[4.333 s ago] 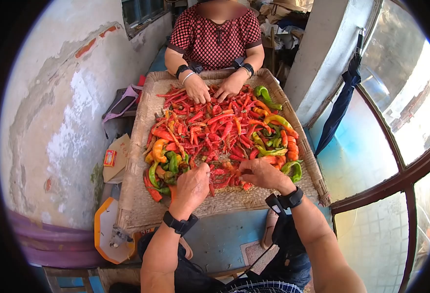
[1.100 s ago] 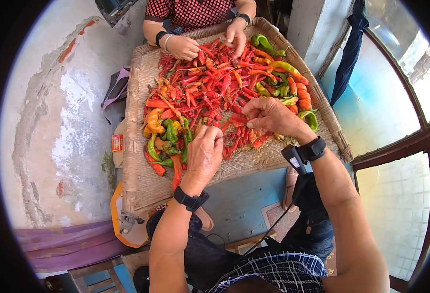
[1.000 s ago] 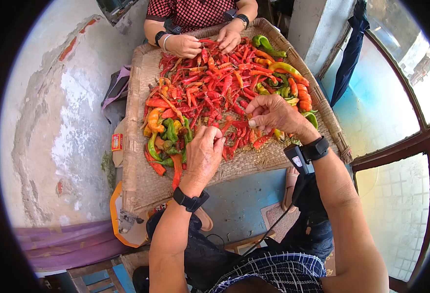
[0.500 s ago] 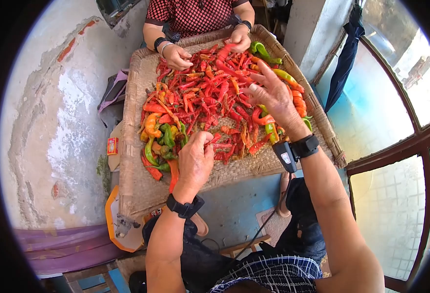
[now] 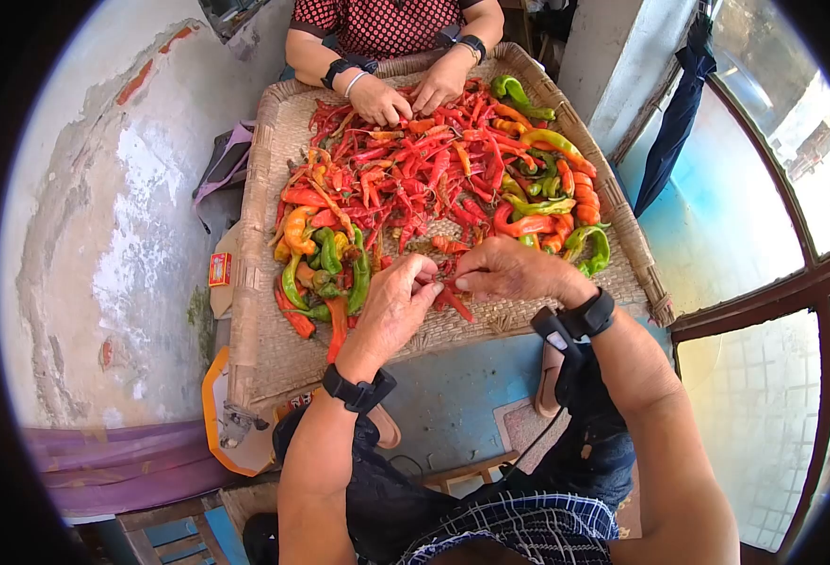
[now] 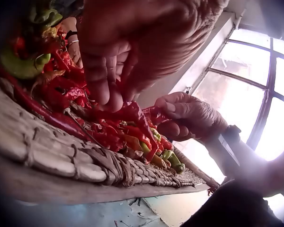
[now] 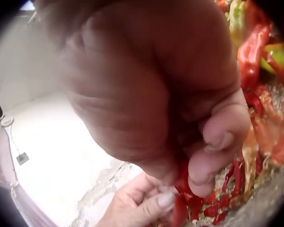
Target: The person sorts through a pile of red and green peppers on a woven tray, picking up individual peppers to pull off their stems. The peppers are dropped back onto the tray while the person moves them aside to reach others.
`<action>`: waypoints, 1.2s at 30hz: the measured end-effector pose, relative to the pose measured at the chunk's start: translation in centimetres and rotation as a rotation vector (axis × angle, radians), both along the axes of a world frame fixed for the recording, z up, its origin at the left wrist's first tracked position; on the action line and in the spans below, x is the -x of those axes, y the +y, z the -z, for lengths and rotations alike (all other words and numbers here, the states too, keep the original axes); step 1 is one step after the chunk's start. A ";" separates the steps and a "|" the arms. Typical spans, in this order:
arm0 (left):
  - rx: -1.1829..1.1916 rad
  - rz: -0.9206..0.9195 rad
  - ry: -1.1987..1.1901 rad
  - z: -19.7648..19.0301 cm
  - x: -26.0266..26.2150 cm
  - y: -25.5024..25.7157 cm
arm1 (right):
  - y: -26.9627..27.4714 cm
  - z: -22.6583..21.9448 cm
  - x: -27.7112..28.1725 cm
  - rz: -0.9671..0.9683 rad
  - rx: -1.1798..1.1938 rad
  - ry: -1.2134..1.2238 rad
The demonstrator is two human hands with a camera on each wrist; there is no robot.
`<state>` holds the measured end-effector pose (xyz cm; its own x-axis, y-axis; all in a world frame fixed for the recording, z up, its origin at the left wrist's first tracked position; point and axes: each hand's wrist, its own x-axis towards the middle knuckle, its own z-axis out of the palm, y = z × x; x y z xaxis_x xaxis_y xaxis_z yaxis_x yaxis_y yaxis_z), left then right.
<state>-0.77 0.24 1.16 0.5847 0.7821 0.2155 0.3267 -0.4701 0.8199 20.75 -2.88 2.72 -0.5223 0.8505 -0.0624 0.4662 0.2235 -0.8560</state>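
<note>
Head view: a woven tray (image 5: 262, 350) carries a heap of peppers (image 5: 415, 171). Over its near side, the left hand (image 5: 396, 303) and right hand (image 5: 517, 271) nearly meet, both pinching. A green pepper (image 5: 360, 282) crowds the left. Between them, wrinkled red pepper (image 6: 141, 119), one piece or two I cannot tell, looks light, soft and easily torn; the stem end seems the safest hold.

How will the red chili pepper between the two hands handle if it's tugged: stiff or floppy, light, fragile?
The red chili pepper will probably flex, since its skin looks wrinkled. It's likely light, being slim enough for the left hand to pinch. A hard tug might tear it, judging by those creases.
</note>
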 end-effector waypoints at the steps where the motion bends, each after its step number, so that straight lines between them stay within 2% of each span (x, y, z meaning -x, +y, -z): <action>1: -0.031 0.013 0.042 0.1 0.2 0.1 | 0.3 0.2 -0.9 0.002 0.003 0.003; 4: -0.058 -0.010 0.101 0.7 1.0 0.7 | 1.6 0.1 -2.7 0.025 0.007 -0.059; 6: -0.097 -0.024 0.106 0.6 1.1 0.8 | 2.0 -1.1 -3.3 0.326 -0.084 -0.006; 7: -0.131 -0.035 0.111 0.5 1.0 0.7 | 1.9 -1.9 -2.5 0.571 -0.040 0.423; 9: -0.125 -0.050 0.103 0.2 0.9 0.8 | 3.1 -1.6 -2.1 0.795 -0.304 0.512; 11: -0.121 -0.062 0.084 0.0 0.6 0.6 | 2.5 -1.8 -0.7 0.808 -0.304 0.395; 12: -0.109 -0.079 0.058 -0.2 0.5 0.6 | 2.9 0.0 -0.8 0.672 -0.506 0.183; 13: -0.097 -0.099 0.034 -0.3 0.5 0.6 | 2.3 0.2 -0.1 0.497 -0.398 0.146; 14: -0.099 -0.086 0.036 -0.3 0.5 0.6 | 2.5 2.5 0.8 0.358 -0.604 0.112; 16: -0.108 -0.064 0.031 -0.6 0.2 0.4 | 0.8 1.6 2.5 0.183 -0.339 0.071; 21: -0.049 0.014 0.059 -0.9 0.3 -0.2 | 0.1 1.8 2.8 0.142 -0.303 0.031; 23: -0.065 0.004 0.055 -0.9 0.6 -0.2 | 0.3 -0.1 1.8 -0.052 0.042 -0.167; 24: -0.123 -0.035 0.064 -0.8 0.7 -0.1 | 0.8 0.4 1.0 -0.185 0.057 -0.211; 25: -0.177 -0.073 0.076 -0.7 1.0 0.1 | 1.4 1.3 0.0 -0.192 0.051 -0.214; 27: -0.145 -0.116 0.100 -0.8 1.6 0.5 | 2.6 2.6 -1.9 -0.104 -0.390 -0.179; 29: -0.204 -0.104 0.172 -0.8 2.2 0.6 | 4.1 -0.9 -1.5 0.371 -0.246 -0.073; 30: -0.179 -0.078 0.295 -1.0 2.4 0.5 | 4.5 -1.3 -0.9 0.371 -0.247 -0.073; 31: -0.182 -0.079 0.295 -1.0 2.5 0.3 | 4.9 -1.6 -0.4 0.622 -0.542 0.055; 32: -0.174 -0.040 0.413 -1.0 2.6 0.1 | 5.3 -1.8 -0.1 0.869 -0.840 0.190; 33: -0.167 -0.004 0.531 -1.0 2.7 -0.1 | 5.5 -1.4 -0.1 0.867 -0.847 0.194; 35: -0.235 0.014 0.598 -0.4 2.6 -0.4 | 5.0 0.3 0.0 0.648 -0.831 -0.096; 36: -0.266 0.043 0.655 -0.2 2.6 -0.4 | 3.8 0.5 0.0 0.495 -0.613 -0.190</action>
